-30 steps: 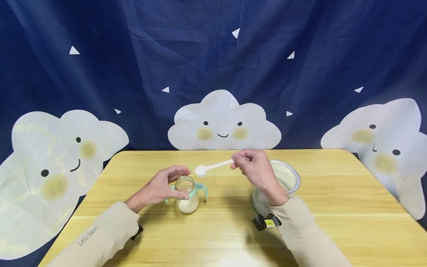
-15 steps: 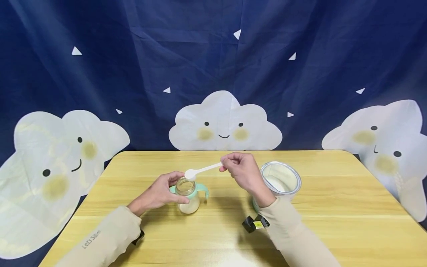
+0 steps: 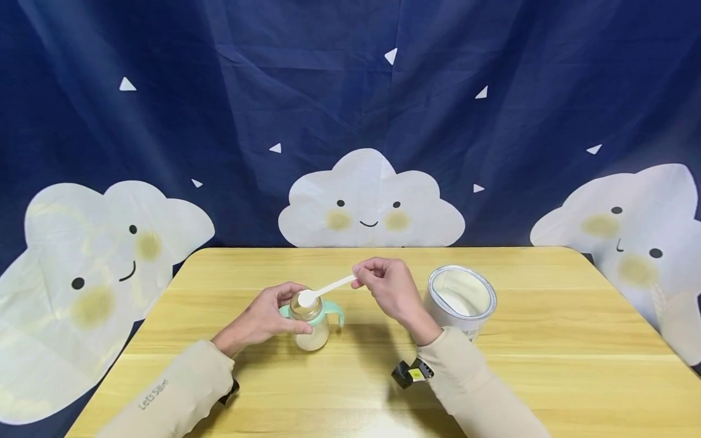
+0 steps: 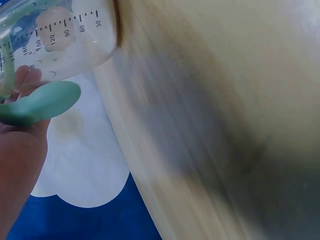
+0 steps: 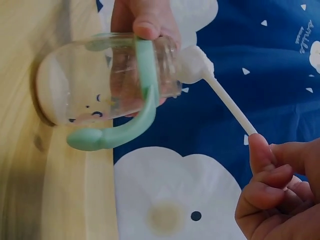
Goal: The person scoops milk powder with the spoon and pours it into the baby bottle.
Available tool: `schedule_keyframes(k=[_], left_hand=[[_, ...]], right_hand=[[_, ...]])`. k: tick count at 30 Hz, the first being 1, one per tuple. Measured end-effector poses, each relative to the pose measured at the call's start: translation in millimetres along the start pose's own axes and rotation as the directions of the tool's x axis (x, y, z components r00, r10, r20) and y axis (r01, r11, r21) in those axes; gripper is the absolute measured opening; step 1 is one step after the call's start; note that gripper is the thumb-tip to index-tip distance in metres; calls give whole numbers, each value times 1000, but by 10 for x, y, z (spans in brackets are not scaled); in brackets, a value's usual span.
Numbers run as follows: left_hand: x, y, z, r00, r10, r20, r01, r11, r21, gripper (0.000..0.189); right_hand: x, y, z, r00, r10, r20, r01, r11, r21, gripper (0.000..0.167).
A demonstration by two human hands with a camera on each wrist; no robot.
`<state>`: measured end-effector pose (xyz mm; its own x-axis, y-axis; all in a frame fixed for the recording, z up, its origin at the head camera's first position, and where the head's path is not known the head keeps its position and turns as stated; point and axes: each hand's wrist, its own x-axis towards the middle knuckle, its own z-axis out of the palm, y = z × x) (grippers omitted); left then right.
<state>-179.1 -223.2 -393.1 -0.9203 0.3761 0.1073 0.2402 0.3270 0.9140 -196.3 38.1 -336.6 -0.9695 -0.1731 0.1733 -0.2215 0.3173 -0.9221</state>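
A clear baby bottle (image 3: 312, 338) with mint-green handles stands uncapped on the table. My left hand (image 3: 268, 316) grips it round the neck, thumb at the near side. Measuring marks and printed pictures show on its wall in the wrist views. Between thumb and fingers, my right hand (image 3: 390, 291) pinches the end of a white long-handled scoop (image 3: 335, 285). White powder (image 5: 204, 59) shows at the scoop's bowl, which is right at the bottle's mouth. Behind the right wrist, a tin (image 3: 450, 320) with a silver rim stands open, pale inside; the forearm hides part of its lower wall.
Both hands work over a light wooden table (image 3: 547, 316). A dark blue curtain (image 3: 328, 91) with smiling white clouds hangs right behind its far edge. Black wrist cameras (image 3: 402, 375) sit beneath the sleeves.
My right hand has moved left from in front of the tin, bringing the scoop from beside the bottle to its mouth. The left hand stays at the bottle. More of the tin shows.
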Motion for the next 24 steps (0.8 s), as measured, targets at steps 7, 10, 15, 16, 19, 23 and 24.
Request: schedule_keyframes(k=[7,10,15,16,19,23,24], left_hand=[[8,-25,8,1000,-4,-10,4,1000,-24,63],[9,-32,11,1000,-9,0,9,999,-31,64],[3,-36,10,1000,-7,10,8,999,-38,66],[3,-36,10,1000,-7,11,7,999,-39,66],[4,-38,11,1000,-10,11,10,999,-44,65],[10,-42,13,1000,-14,9,14,999,-44,65],[12,-41,14,1000,-13,9,13,999,-45,65]], right_hand=[[-36,57,70,994,-74,84,74,997,9,12],[-64,64,76,982,-112,149,113,994,2,12],[-114,49,41,969,-149,195,161,986,-44,11],[-122,46,32,968,-154,198,167,985,-51,11],[-145,37,11,962,-172,211,188,981,-55,11],[-176,37,-3,947,-212,240,228,973,-44,13],[-182,33,-6,943,-222,248,238,970,-40,13]])
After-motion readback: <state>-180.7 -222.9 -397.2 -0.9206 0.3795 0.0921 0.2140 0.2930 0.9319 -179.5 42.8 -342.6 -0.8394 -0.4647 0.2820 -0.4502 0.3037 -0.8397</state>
